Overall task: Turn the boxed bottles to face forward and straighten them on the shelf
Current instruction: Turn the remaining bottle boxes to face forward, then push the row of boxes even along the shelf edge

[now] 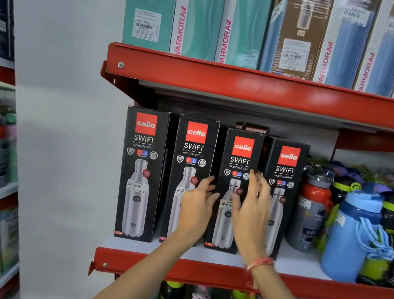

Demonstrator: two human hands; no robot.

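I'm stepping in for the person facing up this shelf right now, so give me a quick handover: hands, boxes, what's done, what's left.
Left hand: open, fingers spread, at the left edge of the third box.
Right hand: open, in front of the same box, not gripping.
Boxes: four black bottle boxes stand upright on the middle shelf, all showing their fronts. The first box and second box are taller; the third and fourth box are shorter.
Done: every box faces forward.
Left: probably just evening the gaps and lining up front edges.
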